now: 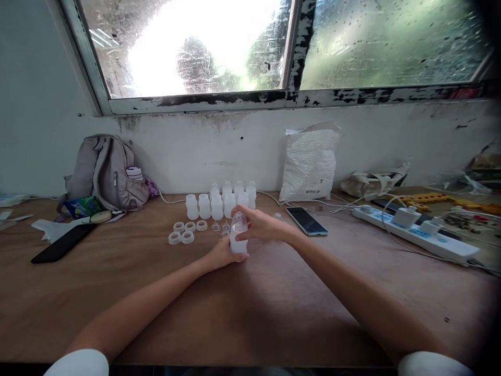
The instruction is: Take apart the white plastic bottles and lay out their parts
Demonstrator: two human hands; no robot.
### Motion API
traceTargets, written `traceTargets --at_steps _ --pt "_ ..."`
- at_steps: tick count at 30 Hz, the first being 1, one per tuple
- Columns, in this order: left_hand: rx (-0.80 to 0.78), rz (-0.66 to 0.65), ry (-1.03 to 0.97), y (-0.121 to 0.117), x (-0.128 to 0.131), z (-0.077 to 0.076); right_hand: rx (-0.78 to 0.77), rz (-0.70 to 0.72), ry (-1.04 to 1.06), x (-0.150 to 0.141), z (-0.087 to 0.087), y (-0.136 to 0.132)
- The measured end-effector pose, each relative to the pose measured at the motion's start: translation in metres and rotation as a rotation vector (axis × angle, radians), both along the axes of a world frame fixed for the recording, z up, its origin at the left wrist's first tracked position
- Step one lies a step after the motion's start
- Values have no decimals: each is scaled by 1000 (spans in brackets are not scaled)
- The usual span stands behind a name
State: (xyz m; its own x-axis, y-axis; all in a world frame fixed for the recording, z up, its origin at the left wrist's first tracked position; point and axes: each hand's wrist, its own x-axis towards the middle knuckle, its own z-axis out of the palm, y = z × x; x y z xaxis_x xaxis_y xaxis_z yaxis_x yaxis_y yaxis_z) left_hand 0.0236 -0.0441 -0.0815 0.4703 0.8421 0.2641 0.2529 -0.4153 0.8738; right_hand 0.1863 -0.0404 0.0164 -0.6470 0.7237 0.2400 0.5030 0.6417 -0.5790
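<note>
My left hand is wrapped round the body of a small white plastic bottle standing on the wooden table. My right hand grips the clear cap on the bottle's top from above. Behind them stand several more white bottles, some capped and some bare. Several white screw rings lie to the left of the held bottle. Clear teats sit just in front of the bottle group.
A grey backpack leans on the wall at the left, with a black phone in front of it. Another phone lies right of my hands. A white bag and a power strip with plugs occupy the right.
</note>
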Motion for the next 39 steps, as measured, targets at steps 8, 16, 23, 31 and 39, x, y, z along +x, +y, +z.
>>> traceTargets --at_steps 8,16,23,31,39 --pt "111 86 -84 -9 -1 6 -508 -120 504 43 -69 -8" --pt "312 67 56 -27 -6 15 -298 -139 303 49 -83 -38" --pt "260 122 -26 -32 -4 16 -97 -189 304 42 -84 -49" --pt "192 94 -77 -39 -3 15 -85 -148 294 44 -80 -55" --pt "324 10 -70 -56 -6 16 -74 -133 306 48 -91 -67"
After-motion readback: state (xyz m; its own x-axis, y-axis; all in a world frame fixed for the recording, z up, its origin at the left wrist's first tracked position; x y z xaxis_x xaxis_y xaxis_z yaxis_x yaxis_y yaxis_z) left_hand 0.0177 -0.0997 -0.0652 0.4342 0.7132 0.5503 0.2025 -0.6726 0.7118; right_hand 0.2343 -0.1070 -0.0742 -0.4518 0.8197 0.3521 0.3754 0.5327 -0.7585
